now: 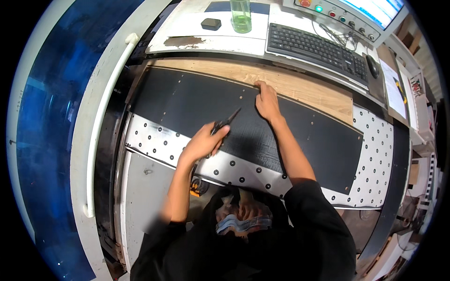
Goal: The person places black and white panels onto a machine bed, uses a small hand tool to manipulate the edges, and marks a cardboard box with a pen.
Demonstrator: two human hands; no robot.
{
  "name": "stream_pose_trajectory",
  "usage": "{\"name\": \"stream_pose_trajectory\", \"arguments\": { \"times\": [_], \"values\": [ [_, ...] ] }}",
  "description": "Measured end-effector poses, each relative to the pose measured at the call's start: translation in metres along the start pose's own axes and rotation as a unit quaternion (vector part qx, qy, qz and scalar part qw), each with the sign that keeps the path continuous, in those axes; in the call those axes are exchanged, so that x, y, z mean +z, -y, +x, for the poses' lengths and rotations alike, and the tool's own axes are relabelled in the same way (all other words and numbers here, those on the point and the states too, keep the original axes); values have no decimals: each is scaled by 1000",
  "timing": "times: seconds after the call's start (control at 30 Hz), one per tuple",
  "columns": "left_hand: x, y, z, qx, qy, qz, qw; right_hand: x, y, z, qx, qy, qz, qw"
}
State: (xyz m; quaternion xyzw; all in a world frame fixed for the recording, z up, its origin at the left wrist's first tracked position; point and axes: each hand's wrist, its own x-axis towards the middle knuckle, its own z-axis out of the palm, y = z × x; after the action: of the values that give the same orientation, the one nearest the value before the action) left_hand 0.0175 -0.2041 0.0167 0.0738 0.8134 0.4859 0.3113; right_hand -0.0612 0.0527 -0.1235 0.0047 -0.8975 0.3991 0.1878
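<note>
Left hand (pixel 204 141): fingers wrapped round a slim dark tool (pixel 232 115), which tapered to a point and angled up and rightward above the black panel (pixel 295 140). Right hand (pixel 268 103): fingers bent, tips at the panel's far edge; from my remote view I could not tell whether they pinched that edge or merely rested on it.

The panel lay flat, long and straight-sided though bowed by the lens, its near edge toward the wearer. I noted a matte surface, a scuffed, cross-hatched patch between the forearms, and small pale round spots scattered near the margins. Just beyond its far edge ran a board (pixel 309 100) with light brown wood grain. Under the panel, a white worktable (pixel 372 159) showed along the near side and at the right, studded with dark-ringed dots.

Farther back, on a white surface with a worn brown patch, I logged a translucent green cup (pixel 241 18), a small black block (pixel 211 24) and a black keyboard (pixel 316 51). At far left: a smooth white tubular handle (pixel 96 136) beside a glossy blue sheet (pixel 56 140).
</note>
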Motion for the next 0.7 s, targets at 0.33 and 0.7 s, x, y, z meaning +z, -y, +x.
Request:
{"name": "stream_pose_trajectory", "arguments": {
  "times": [0.33,0.7],
  "values": [
    [27,12,-2,23,138,-12,990,-44,-9,-63,19,-52,41,998],
    [-6,25,-33,-13,197,8,980,-14,4,-28,106,-8,-18,994]
  ]
}}
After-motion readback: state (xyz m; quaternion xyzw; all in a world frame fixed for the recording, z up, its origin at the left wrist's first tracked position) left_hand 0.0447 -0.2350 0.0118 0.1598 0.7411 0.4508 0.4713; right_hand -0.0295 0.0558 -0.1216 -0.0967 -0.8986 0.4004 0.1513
